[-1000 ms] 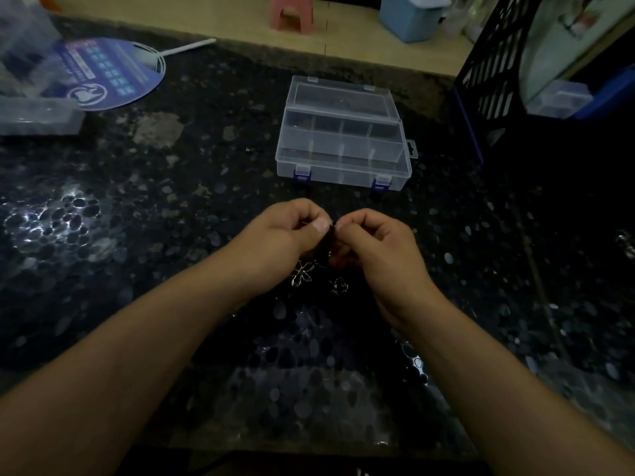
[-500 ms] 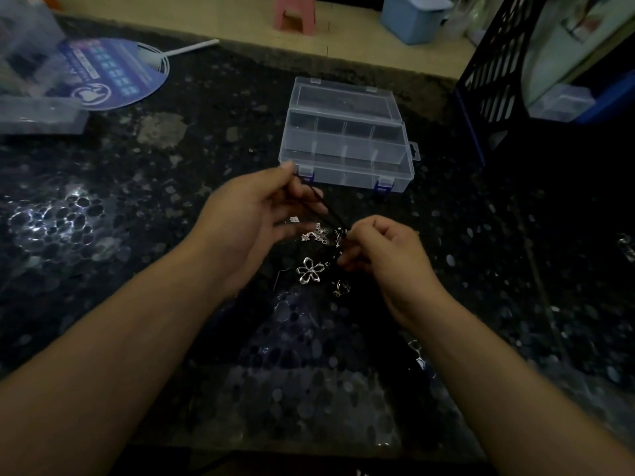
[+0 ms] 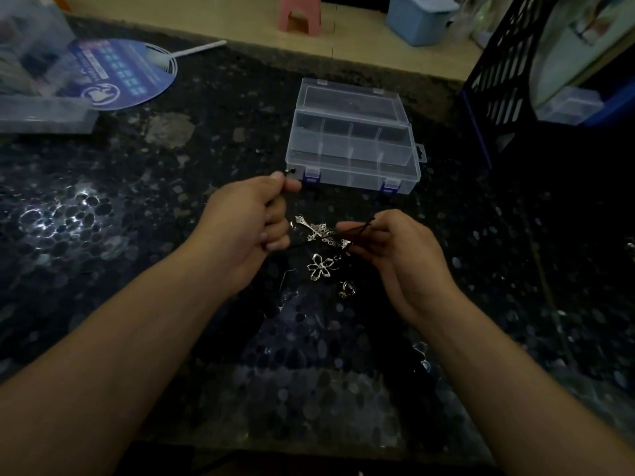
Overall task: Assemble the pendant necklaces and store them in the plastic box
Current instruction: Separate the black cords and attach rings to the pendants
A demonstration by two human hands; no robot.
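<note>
From the head view, we see the left hand (image 3: 247,214) curled round a thin black cord (image 3: 360,225), one end poking out by the thumb. The right hand (image 3: 388,249) pinches the cord farther along, with a silver cross pendant (image 3: 314,230) hanging between the two hands, seemingly strung on it. We judge the threading step to be in hand: the pendant is being drawn along the cord. A flower pendant (image 3: 321,267) and a small ring-like charm (image 3: 347,289) lie loose on the dark worktop (image 3: 103,235) just below the hands. The plastic box (image 3: 354,159) sits beyond them with its lid raised, its compartments apparently bare. Next, we think, the cord needs pulling through and closing, then lifting over to a compartment.
</note>
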